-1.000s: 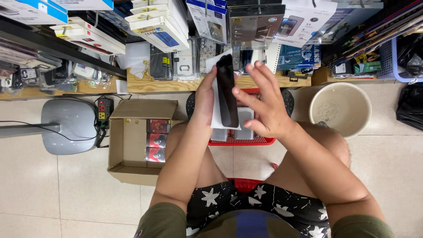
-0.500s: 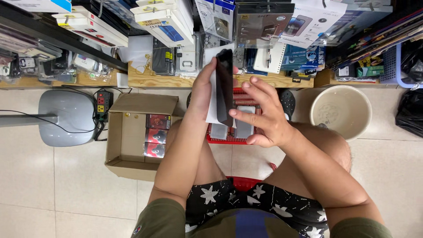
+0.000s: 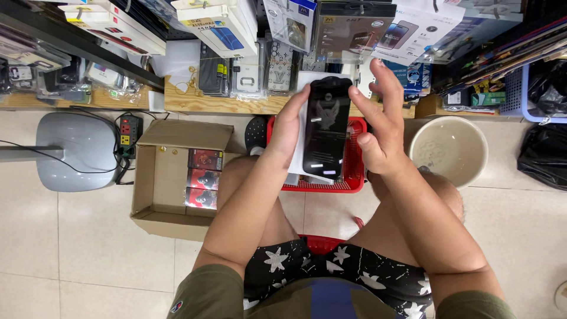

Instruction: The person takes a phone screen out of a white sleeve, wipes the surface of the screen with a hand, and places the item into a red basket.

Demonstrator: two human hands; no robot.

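At far left a grey stool [image 3: 74, 150] stands on the floor, beside an open cardboard box [image 3: 171, 177] holding dark red packets. In the middle of the frame the left hand [image 3: 289, 127] clasps a black screen protector [image 3: 326, 127] and its white sleeve upright over a red basket [image 3: 352, 159]. The right hand [image 3: 381, 127] hovers just beside its edge, fingers spread, grasping nothing. A cream bucket [image 3: 449, 147] sits right. This looks like inspection; pinching the edge cleanly seems called for.
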